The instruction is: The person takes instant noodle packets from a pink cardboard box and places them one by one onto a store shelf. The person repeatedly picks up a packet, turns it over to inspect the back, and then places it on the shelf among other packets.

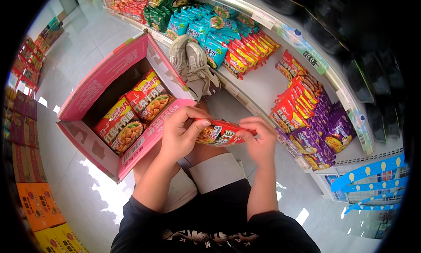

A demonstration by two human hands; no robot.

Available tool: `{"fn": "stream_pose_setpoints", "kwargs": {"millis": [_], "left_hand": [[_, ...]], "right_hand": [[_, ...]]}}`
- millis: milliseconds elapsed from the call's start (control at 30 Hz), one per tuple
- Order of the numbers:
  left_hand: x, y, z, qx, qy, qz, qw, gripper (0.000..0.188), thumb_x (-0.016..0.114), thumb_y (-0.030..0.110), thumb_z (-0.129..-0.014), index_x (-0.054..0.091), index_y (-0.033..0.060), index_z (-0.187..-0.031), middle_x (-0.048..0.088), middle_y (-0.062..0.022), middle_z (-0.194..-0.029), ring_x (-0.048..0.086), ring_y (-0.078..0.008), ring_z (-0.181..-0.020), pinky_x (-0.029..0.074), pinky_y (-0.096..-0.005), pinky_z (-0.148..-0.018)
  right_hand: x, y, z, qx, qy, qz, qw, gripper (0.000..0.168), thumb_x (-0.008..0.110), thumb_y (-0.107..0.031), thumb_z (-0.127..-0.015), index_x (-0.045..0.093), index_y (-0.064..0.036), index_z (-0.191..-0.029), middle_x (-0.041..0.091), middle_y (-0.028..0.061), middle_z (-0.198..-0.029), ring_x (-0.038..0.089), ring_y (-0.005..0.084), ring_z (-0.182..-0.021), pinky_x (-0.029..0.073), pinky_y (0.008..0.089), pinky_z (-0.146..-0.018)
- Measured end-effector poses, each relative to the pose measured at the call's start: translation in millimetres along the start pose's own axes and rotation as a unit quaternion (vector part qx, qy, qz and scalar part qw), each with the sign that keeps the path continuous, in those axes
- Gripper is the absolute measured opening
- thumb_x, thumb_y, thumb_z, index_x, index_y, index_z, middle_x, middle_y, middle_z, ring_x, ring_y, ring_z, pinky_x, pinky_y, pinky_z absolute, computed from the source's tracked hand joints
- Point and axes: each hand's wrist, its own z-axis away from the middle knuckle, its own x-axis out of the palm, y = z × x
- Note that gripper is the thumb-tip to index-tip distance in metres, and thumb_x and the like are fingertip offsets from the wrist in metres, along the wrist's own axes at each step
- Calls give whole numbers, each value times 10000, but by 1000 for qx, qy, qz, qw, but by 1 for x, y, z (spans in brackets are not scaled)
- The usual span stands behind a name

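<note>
Between my two hands is a red packet of instant noodles (218, 133). My left hand (184, 131) grips one end, thumb on top, and my right hand (260, 137) pinches the other end by its edge. Beside my left forearm, a pink cardboard box (105, 70) stands open with its flaps spread. At least two more red noodle packets (120, 124) lie inside it, their fronts showing; the box's far inside is dark. Ahead on the right, a row of matching red packets (292, 105) leans on the white shelf (260, 83).
Purple noodle packets (324, 134) sit beside the red row; turquoise packets (210, 29) and green packets (158, 17) fill the shelf further left. A price rail (309, 57) edges the shelf above. Shoes (194, 62) rest against the shelf base. Stacked cartons (39, 200) line the far left.
</note>
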Motion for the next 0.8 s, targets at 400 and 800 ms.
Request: {"fn": "stream_pose_setpoints", "kwargs": {"millis": [400, 800], "left_hand": [[-1, -2, 0, -27, 2, 50, 998, 106, 687, 14, -927, 598, -15, -977, 686, -93, -919, 642, -126, -837, 522, -267, -726], [-2, 35, 0, 185, -185, -409, 874, 242, 747, 243, -740, 581, 81, -811, 564, -61, -792, 636, -244, -756, 515, -363, -641]], "right_hand": [[22, 32, 12, 96, 147, -399, 900, 192, 770, -132, -874, 647, 15, -866, 667, 112, -911, 656, 228, -878, 534, 356, -824], [19, -13, 3, 12, 64, -134, 989, 173, 819, 34, -692, 657, 22, -753, 687, 114, -816, 669, 210, -766, 538, 304, -710]]}}
